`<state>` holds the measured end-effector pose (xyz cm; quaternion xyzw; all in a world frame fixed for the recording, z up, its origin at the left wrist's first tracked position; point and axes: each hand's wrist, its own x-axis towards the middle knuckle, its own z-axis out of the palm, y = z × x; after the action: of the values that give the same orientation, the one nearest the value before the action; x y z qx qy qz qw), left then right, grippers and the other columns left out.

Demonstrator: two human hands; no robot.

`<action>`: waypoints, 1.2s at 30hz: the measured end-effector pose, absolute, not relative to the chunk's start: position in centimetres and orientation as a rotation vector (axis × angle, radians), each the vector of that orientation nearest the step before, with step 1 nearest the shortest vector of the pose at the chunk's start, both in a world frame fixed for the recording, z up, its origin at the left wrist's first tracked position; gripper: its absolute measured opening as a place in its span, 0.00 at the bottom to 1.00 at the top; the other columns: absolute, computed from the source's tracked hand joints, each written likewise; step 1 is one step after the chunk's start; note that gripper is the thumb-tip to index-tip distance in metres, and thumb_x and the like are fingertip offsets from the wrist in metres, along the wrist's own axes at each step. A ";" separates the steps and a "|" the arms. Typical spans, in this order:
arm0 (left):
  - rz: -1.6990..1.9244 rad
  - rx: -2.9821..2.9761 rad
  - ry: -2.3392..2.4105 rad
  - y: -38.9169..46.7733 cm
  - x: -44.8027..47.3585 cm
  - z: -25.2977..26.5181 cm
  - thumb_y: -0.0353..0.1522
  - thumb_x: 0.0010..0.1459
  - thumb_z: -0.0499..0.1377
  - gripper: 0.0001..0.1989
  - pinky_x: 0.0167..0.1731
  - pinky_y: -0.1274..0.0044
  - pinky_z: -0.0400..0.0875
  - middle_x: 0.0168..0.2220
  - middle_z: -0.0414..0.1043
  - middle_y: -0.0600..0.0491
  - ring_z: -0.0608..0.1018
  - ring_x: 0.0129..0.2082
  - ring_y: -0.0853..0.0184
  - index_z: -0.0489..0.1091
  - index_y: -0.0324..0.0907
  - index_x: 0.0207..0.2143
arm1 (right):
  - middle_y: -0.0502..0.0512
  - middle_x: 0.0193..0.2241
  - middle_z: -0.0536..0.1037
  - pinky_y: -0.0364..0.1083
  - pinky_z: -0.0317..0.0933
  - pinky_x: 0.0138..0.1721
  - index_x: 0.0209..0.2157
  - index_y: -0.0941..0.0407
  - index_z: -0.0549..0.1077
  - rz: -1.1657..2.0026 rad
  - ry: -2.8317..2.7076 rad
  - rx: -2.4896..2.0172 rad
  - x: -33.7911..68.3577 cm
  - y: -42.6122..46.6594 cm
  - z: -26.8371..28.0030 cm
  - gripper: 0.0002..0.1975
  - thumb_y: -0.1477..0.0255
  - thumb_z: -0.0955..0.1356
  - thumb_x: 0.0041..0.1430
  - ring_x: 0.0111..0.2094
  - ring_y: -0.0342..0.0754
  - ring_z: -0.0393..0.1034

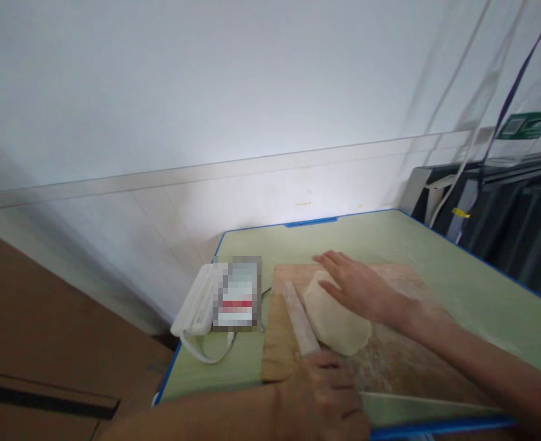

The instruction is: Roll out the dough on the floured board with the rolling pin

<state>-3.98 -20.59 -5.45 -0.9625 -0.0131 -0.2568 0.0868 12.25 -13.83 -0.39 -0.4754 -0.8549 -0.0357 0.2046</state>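
A flattened sheet of pale dough (337,321) lies on a floured wooden board (279,343). My left hand (328,395) is closed round the near end of a flour-dusted rolling pin (301,321), which lies along the left side of the dough. Above the dough's far right part, my right hand (359,285) is open with its fingers stretched to the left. Part of the dough is hidden under it, and whether the palm touches the sheet I cannot tell.
The board rests on a pale green table (366,236) with blue edging, against a white wall. Left of the board are a blurred-out phone-like device (238,294) and a white strapped case (196,303). Dark panels (504,214) and a plastic bottle (527,125) stand at right.
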 end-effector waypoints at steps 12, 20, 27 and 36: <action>-0.832 -2.819 0.001 -20.7 -3.9 -5.7 0.27 0.55 0.50 0.17 0.23 0.77 0.54 0.14 0.57 0.60 0.60 0.16 0.73 0.52 0.41 0.14 | 0.54 0.39 0.72 0.50 0.63 0.36 0.45 0.53 0.61 1.050 -1.894 -1.201 15.0 -15.4 -1.5 0.16 0.63 0.60 0.56 0.38 0.50 0.68; -1.164 -2.719 0.043 -20.7 -3.6 -5.3 0.26 0.59 0.46 0.21 0.21 0.79 0.54 0.13 0.54 0.60 0.60 0.16 0.73 0.54 0.40 0.12 | 0.51 0.30 0.68 0.51 0.63 0.34 0.43 0.54 0.59 1.137 -1.726 -1.262 15.3 -14.2 -2.9 0.24 0.68 0.67 0.41 0.31 0.48 0.67; -1.084 -2.753 0.059 -20.6 -3.8 -5.7 0.26 0.59 0.47 0.20 0.22 0.79 0.55 0.13 0.57 0.60 0.62 0.16 0.74 0.55 0.41 0.13 | 0.52 0.34 0.70 0.48 0.65 0.34 0.42 0.51 0.59 1.001 -1.657 -1.216 14.5 -16.1 -1.7 0.22 0.73 0.66 0.42 0.37 0.48 0.69; -0.396 -2.932 -0.005 -19.7 -3.8 -7.6 0.36 0.62 0.49 0.20 0.29 0.84 0.61 0.16 0.62 0.61 0.66 0.19 0.77 0.57 0.41 0.17 | 0.56 0.32 0.76 0.49 0.67 0.33 0.42 0.56 0.63 0.741 -2.053 -1.260 17.4 -9.1 -1.3 0.23 0.84 0.62 0.40 0.33 0.49 0.72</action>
<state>-3.81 -19.70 -7.61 -0.9869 -0.0015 -0.1332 0.0912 17.35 -9.12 -1.31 -0.4762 -0.7755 0.2798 0.3058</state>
